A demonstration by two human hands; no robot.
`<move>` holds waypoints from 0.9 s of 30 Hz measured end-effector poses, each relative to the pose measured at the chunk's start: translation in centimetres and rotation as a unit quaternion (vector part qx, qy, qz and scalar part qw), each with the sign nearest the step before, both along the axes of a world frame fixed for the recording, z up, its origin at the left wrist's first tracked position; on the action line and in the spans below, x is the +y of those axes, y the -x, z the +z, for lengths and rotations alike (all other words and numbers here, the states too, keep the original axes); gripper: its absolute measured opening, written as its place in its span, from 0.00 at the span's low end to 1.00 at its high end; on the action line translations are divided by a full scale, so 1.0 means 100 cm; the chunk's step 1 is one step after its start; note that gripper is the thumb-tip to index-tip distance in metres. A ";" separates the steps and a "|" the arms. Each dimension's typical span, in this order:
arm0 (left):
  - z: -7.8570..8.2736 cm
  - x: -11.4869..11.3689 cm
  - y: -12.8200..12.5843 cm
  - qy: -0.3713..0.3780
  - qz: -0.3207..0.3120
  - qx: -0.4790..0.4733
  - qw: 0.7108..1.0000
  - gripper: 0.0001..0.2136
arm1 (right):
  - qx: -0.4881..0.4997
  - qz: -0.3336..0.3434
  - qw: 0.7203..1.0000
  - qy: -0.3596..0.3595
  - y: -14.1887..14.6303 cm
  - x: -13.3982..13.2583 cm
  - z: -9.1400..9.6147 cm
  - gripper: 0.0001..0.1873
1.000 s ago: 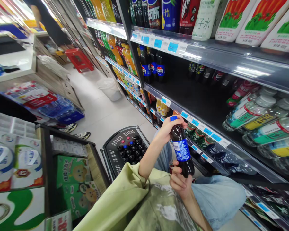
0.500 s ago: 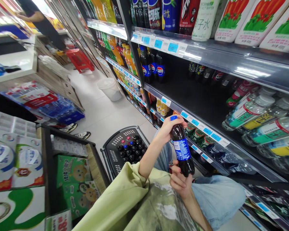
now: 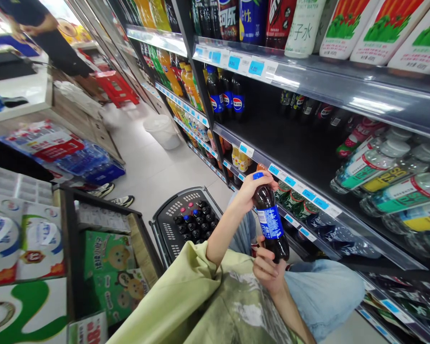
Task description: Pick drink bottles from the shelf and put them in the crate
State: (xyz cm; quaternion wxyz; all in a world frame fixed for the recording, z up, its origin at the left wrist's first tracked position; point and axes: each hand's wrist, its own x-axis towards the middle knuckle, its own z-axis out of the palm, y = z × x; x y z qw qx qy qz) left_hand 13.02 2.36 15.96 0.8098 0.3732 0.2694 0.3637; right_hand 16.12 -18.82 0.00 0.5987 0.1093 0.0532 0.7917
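Observation:
A dark cola bottle (image 3: 270,221) with a blue cap and blue label is held tilted in front of my body, its cap end up. My left hand (image 3: 256,188) is closed round its neck, just under the cap. Lower down, my right hand (image 3: 267,267) grips the bottle near its base, fingers curled against it. To the left on the floor stands a black basket (image 3: 166,227) with several dark bottles (image 3: 197,222) in it, their caps black, blue and pink.
Drink shelves (image 3: 344,95) rise on the right, with cola bottles (image 3: 225,98) on the middle level and water bottles (image 3: 394,177) at the right. A white bucket (image 3: 162,131) and red stool (image 3: 116,88) stand farther along the aisle. Boxes (image 3: 109,258) line the left; a person (image 3: 45,31) stands behind.
Both hands keep the cola bottle in nearly the same place. The person in the background has shifted toward the right and nearer the red stool.

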 end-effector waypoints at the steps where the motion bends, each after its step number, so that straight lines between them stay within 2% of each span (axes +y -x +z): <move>1: -0.001 0.000 0.000 -0.001 0.002 -0.002 1.000 0.17 | 0.008 -0.004 1.000 -0.008 -0.001 0.001 0.000 0.13; 3: -0.004 0.001 0.001 -0.003 0.004 -0.005 1.000 0.17 | 0.005 -0.013 1.000 -0.016 -0.003 0.003 0.001 0.18; 7: -0.014 0.003 0.002 0.001 0.002 0.002 1.000 0.17 | -0.057 -0.028 0.998 0.004 -0.006 0.005 0.002 0.35; 10: -0.022 0.005 0.003 0.008 0.017 0.009 1.000 0.17 | -0.076 -0.026 0.997 0.012 -0.007 0.005 0.002 0.40; 17: -0.023 0.008 0.006 0.013 0.014 0.016 1.000 0.18 | -0.036 -0.017 0.999 0.029 -0.007 0.006 0.004 0.40; 27: -0.026 0.006 0.004 0.008 0.018 0.021 1.000 0.17 | 0.020 -0.003 0.999 0.030 -0.009 0.007 0.003 0.32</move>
